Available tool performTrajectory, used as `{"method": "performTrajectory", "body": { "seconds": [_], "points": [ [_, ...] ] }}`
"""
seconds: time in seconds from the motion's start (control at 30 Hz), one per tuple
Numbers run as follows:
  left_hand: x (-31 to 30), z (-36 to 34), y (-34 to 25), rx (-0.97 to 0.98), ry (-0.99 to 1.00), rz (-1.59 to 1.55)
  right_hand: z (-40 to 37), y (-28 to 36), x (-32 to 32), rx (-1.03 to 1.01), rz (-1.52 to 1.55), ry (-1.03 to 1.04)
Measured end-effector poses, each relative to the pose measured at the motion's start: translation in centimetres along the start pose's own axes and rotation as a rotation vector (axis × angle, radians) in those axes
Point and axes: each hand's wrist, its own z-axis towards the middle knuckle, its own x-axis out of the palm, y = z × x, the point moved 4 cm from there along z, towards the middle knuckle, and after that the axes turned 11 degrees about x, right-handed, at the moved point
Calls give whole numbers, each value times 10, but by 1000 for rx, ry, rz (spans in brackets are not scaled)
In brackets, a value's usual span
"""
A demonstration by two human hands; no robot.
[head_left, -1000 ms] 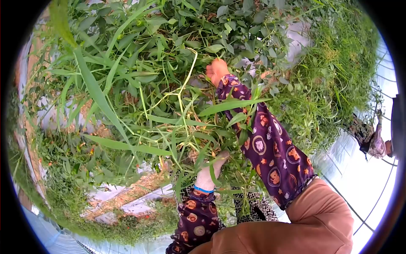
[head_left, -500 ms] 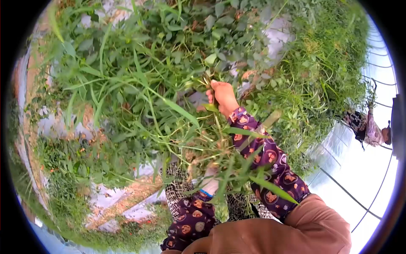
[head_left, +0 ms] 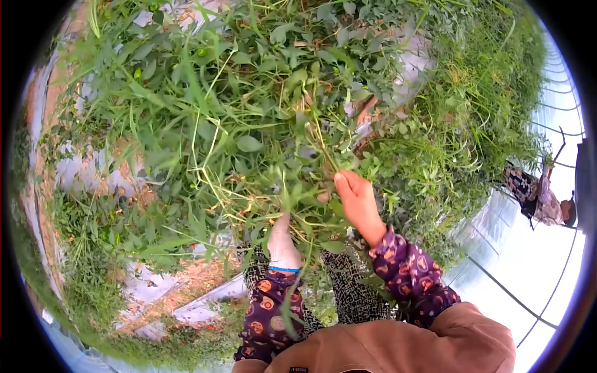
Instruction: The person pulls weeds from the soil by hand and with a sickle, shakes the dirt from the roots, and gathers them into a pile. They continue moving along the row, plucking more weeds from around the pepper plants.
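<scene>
My right hand [head_left: 359,202] is closed, its thumb and fingers pinching thin plant stems [head_left: 323,146] that run up and left into the foliage. Lower and to the left, my left hand [head_left: 285,245], pale with a blue band at the wrist, reaches up into a loose bunch of pulled weeds [head_left: 249,208]. Leaves cover its fingers, but the long stalks gather at it and have shifted along with it. Broad-leaved green plants [head_left: 249,144] surround both hands.
Dense plants [head_left: 448,143] grow on the right. Pale plastic sheeting [head_left: 149,283] and brown soil show between rows at lower left. Another person [head_left: 538,189] is at the far right, by the curved frame of a plastic greenhouse [head_left: 528,280].
My right hand has drawn down and to the right, with stems stretched out from it. My left hand has moved up and left, and the bunch of weeds has swung left with it.
</scene>
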Motion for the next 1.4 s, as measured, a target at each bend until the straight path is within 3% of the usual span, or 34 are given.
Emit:
{"method": "performTrajectory", "body": {
  "seconds": [0.07,0.2,0.23,0.27,0.3,0.33,0.37,0.4,0.47,0.5,0.53,0.57,0.6,0.67,0.7,0.77,0.8,0.87,0.93,1.0,1.03,1.1,1.13,1.23,1.27,1.4],
  "points": [
    [13,-11,-9,-89,242,-49,-31,10,-10,19,-136,20],
    [23,-23,-2,-103,415,-78,-71,17,-2,-56,-148,-52],
    [24,-28,-4,-98,406,13,-82,20,-3,17,-181,-4],
    [33,-32,4,-169,293,-87,-92,23,-5,85,-217,42],
    [44,-40,-2,-185,410,-107,-102,22,-8,-52,-220,-62],
    [55,-49,-7,-202,530,-126,-109,17,-14,-56,-215,-67],
    [66,-47,-9,-336,573,-142,-114,20,-19,-93,-230,-87],
    [74,-53,-11,-148,478,-28,-119,24,-25,-134,-243,-107],
    [82,-79,-16,-12,387,69,-132,31,-35,-73,-364,-48],
    [72,-85,-14,66,490,4,-144,47,-38,-163,-348,-3],
    [57,-90,-12,49,472,52,-157,60,-38,-252,-328,41],
    [48,-108,-17,51,356,38,-170,61,-37,-176,-335,83],
    [38,-126,-22,54,237,21,-186,64,-36,-313,-355,137],
    [4,-146,-23,15,303,67,-217,67,-37,-446,-298,206],
    [4,-175,-34,74,165,72,-229,69,-38,-451,-282,209],
    [-30,-196,-41,201,257,98,-251,75,-36,-508,-283,393],
    [-33,-214,-51,228,289,64,-260,80,-37,-514,-272,390],
    [-62,-234,-60,347,199,133,-276,92,-31,-595,-229,530],
    [-53,-289,-78,417,-93,186,-291,112,-32,-567,-190,636],
    [-92,-306,-90,455,-22,100,-312,126,-20,-645,-96,897],
    [-96,-324,-99,489,-30,96,-318,135,-14,-645,-85,902],
    [-110,-341,-115,554,-78,93,-329,154,-3,-736,-80,1133],
    [-125,-351,-121,724,-194,249,-328,155,-2,-747,-73,1130],
    [-202,-363,-138,761,-323,144,-331,162,-12,-999,17,1057],
    [-159,-389,-141,822,-510,74,-327,160,-13,-996,17,1069],
    [-209,-398,-164,862,-350,48,-291,151,-11,-952,13,920]
  ]
}}
